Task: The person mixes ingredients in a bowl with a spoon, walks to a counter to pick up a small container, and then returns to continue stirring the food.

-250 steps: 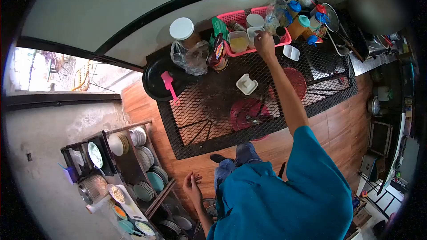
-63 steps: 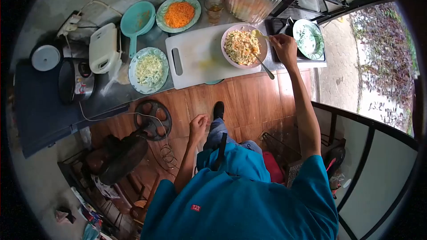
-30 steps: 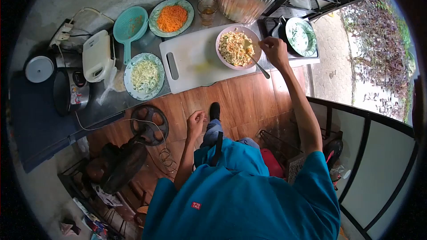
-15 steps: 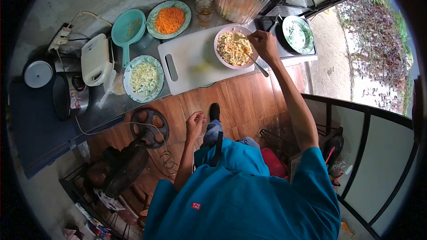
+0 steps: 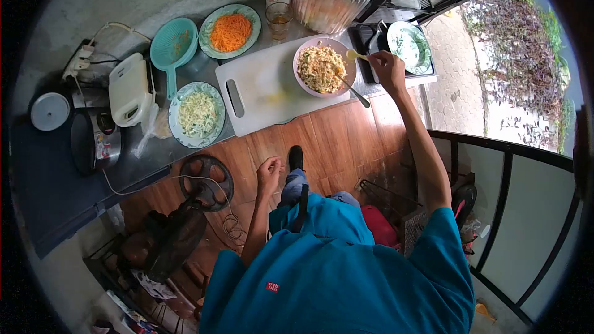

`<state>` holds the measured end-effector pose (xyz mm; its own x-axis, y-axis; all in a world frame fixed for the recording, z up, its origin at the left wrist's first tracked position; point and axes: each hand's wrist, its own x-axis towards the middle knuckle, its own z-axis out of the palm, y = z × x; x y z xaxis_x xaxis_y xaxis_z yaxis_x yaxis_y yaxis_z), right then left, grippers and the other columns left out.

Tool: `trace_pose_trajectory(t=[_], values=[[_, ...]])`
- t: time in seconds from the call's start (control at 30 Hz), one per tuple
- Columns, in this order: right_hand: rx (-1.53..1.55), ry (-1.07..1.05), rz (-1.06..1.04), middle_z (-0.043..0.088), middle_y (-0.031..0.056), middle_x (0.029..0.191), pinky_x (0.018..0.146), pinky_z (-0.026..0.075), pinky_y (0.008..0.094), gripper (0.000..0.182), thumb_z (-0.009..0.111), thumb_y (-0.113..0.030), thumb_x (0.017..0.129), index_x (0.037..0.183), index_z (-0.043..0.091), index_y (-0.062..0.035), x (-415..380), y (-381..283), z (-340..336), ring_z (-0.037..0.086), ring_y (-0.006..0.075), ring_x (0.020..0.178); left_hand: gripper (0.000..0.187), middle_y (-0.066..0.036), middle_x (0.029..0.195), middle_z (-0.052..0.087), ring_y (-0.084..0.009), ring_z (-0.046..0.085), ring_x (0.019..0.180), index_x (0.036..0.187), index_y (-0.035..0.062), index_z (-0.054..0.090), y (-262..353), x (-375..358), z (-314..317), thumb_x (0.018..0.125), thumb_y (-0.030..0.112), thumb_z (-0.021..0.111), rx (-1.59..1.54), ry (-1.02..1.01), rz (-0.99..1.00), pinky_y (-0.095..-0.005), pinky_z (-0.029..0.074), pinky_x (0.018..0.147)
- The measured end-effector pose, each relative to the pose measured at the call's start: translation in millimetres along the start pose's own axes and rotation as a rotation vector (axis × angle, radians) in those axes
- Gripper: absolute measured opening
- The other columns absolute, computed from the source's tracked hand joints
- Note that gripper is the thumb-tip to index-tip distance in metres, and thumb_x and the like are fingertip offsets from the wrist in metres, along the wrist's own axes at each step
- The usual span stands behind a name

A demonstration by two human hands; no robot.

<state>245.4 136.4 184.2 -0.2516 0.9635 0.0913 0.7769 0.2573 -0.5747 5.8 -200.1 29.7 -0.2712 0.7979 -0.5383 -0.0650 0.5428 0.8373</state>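
My right hand [image 5: 388, 69] pinches the handle of a small pale yellow spoon [image 5: 354, 54] at the right rim of a pink bowl [image 5: 351, 73]. Inside the bowl is a chopped mixture [image 5: 320, 68] with orange and green bits. A metal spoon [image 5: 359, 96] rests in it, its handle sticking out over the front rim. The bowl sits on the right end of a white cutting board [image 5: 253, 100]. My left hand [image 5: 270, 175] hangs low in front of the counter, fingers curled in, with nothing visible in them.
Left of the board stand plates of shredded carrot [image 5: 231, 33] and shredded cabbage [image 5: 197, 114], plus a green strainer [image 5: 173, 43]. Behind are a glass [image 5: 279, 21] and a big lidded jar [image 5: 331, 0]. A green-patterned plate [image 5: 409, 46] lies right. A fan [image 5: 207, 182] stands below the counter.
My right hand has moved right, from over the bowl to beyond its rim, bringing the small yellow spoon out above the edge. My left hand stays almost still.
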Motion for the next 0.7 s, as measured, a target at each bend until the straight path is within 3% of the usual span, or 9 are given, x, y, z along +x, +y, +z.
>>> trace_pose_trajectory(t=[0.1,0.17,0.27,0.37,0.6,0.7], values=[[-0.016,0.087,0.035,0.065,0.0144,0.07,0.061,0.047,0.0352,0.018,0.066,-0.02,0.077,0.083,0.069,-0.0029,7,0,7,0.062,0.0264,0.061,0.023,-0.009,0.087,0.064,-0.0157,0.063,0.074,0.107,0.0004,0.059,-2,4,4,0.094,0.017,0.05,0.035,-0.011,0.031,-0.026,0.049,0.062],[-0.053,0.138,-0.139,0.065,0.012,0.073,0.067,0.044,0.0357,0.015,0.066,-0.019,0.077,0.08,0.069,-0.0052,10,5,15,0.06,0.0253,0.067,0.023,-0.009,0.087,0.064,-0.0156,0.063,0.074,0.107,0.0005,0.058,0,3,4,0.094,0.017,0.051,0.067,-0.017,0.053,-0.0261,0.05,0.062],[-0.066,0.203,-0.2,0.064,0.0089,0.074,0.071,0.04,0.0351,0.011,0.066,-0.018,0.077,0.079,0.069,-0.0073,11,10,20,0.057,0.0238,0.072,0.022,-0.009,0.085,0.064,-0.0154,0.063,0.073,0.107,0.0004,0.059,2,-1,6,0.094,0.016,0.05,0.043,-0.032,0.01,-0.0261,0.05,0.063],[-0.095,0.317,-0.343,0.058,0.0072,0.064,0.063,0.041,0.0313,0.011,0.071,-0.015,0.074,0.074,0.066,-0.0042,13,9,22,0.053,0.0188,0.06,0.022,-0.009,0.086,0.064,-0.0151,0.063,0.073,0.107,0.0008,0.059,1,-3,3,0.094,0.016,0.05,0.094,-0.027,0.048,-0.0255,0.049,0.062],[-0.072,0.411,-0.326,0.058,0.0059,0.064,0.063,0.042,0.0311,0.012,0.071,-0.015,0.075,0.073,0.065,-0.0042,10,-5,17,0.052,0.0182,0.06,0.023,-0.007,0.087,0.064,-0.0139,0.063,0.072,0.107,0.0019,0.059,-5,-1,4,0.094,0.018,0.05,0.02,-0.021,0.027,-0.0239,0.047,0.058],[0.059,0.437,-0.264,0.059,0.0064,0.069,0.065,0.041,0.0327,0.007,0.068,-0.013,0.076,0.08,0.067,-0.0068,7,-4,21,0.054,0.0211,0.067,0.022,-0.008,0.084,0.064,-0.0143,0.063,0.072,0.105,-0.0006,0.059,3,-1,5,0.093,0.016,0.051,0.026,-0.002,0.023,-0.0249,0.049,0.062]])
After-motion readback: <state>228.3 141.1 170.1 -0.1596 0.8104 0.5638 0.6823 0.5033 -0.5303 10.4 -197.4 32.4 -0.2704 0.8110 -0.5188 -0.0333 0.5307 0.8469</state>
